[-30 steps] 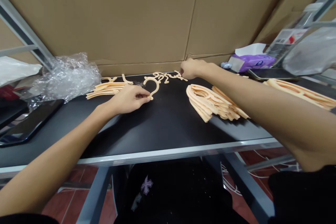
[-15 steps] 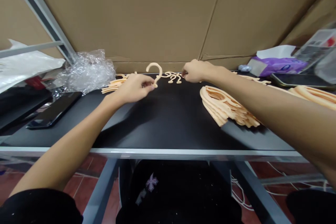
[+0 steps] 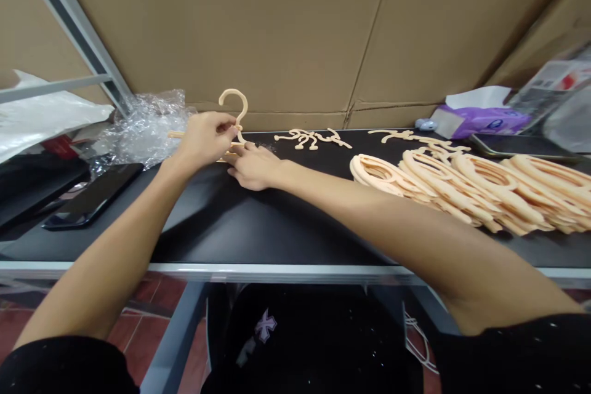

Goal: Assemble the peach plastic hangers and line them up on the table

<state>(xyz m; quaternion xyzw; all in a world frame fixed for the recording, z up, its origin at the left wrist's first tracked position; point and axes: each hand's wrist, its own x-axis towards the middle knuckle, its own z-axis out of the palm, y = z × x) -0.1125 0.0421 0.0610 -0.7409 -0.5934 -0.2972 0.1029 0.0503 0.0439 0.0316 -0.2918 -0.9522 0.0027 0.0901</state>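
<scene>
My left hand [image 3: 205, 137] is closed in a pinch on the stem of a peach plastic hanger hook [image 3: 234, 106], held upright above a small stack of hanger parts at the table's back left. My right hand [image 3: 253, 165] lies just right of it, fingers stretched toward that stack and touching it. Loose peach hook pieces [image 3: 311, 137] lie along the back edge. A long row of stacked peach hangers [image 3: 462, 188] spreads across the right side of the black table [image 3: 286, 228].
Crumpled clear plastic wrap [image 3: 148, 123] sits at the back left, with a black phone [image 3: 90, 202] nearer the left edge. A purple tissue pack [image 3: 484, 118] and a tablet [image 3: 521, 146] lie at the back right. A cardboard wall [image 3: 295, 31] closes the back.
My left hand moved left and raised the hook upright. My right hand left the loose hook pieces and came left to the stack beside the left hand.
</scene>
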